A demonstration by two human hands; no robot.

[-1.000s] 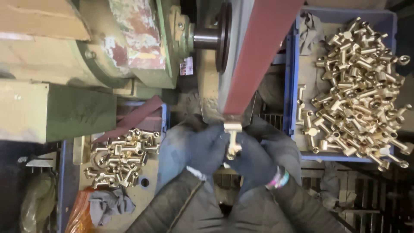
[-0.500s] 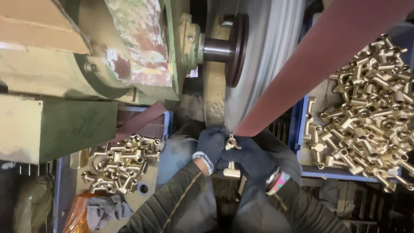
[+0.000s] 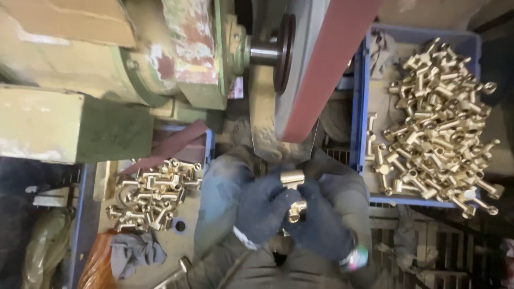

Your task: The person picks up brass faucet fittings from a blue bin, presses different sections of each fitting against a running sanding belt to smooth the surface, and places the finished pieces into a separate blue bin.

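Note:
Both my hands wear dark blue gloves and grip one brass T-shaped fitting (image 3: 293,182) between them, just below the lower end of a reddish-brown sanding belt (image 3: 326,69). My left hand (image 3: 265,208) holds the fitting from the left, my right hand (image 3: 321,227) from the right and below. The top of the fitting points up at the belt, a small gap apart from it.
A blue crate (image 3: 360,107) at the right holds several brass fittings (image 3: 433,123). A second pile of fittings (image 3: 152,190) lies in a tray at the lower left, beside a grey rag (image 3: 131,251). The green belt-grinder body (image 3: 107,80) with its wheel (image 3: 284,51) fills the upper left.
The camera view shifted, so the belt and crate sit differently in view. My hands kept hold of the fitting and turned it, staying under the belt's lower end.

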